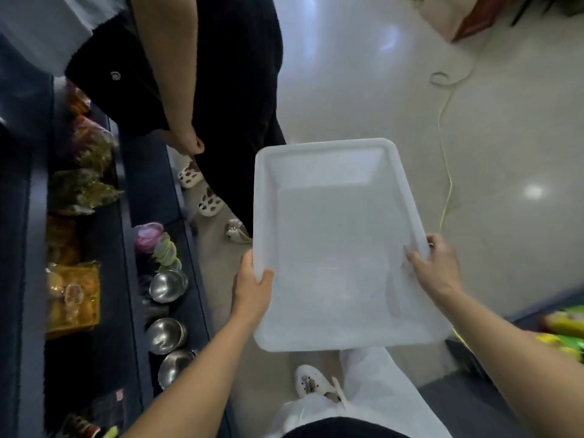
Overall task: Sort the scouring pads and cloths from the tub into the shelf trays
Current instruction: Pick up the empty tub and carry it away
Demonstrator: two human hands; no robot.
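Note:
A white translucent plastic tub point(335, 235) is held in the air over the floor, and nothing shows inside it. My left hand point(252, 286) grips its left rim, thumb over the edge. On the right rim my right hand point(436, 263) holds on with fingers curled inside. To the left stand dark blue shelves point(132, 248). Packs of yellow scouring pads point(72, 295) and more golden packs point(85, 172) lie in an upper shelf tray. Pink and green round cloths or pads point(156, 243) stand in the lower tray.
Several steel bowls point(167, 311) sit in the lower tray in front of the round pads. Another person in black point(205, 74) stands close ahead, left of the tub. A yellow cord point(447, 172) runs across the pale floor. More shelf goods point(565, 324) at right.

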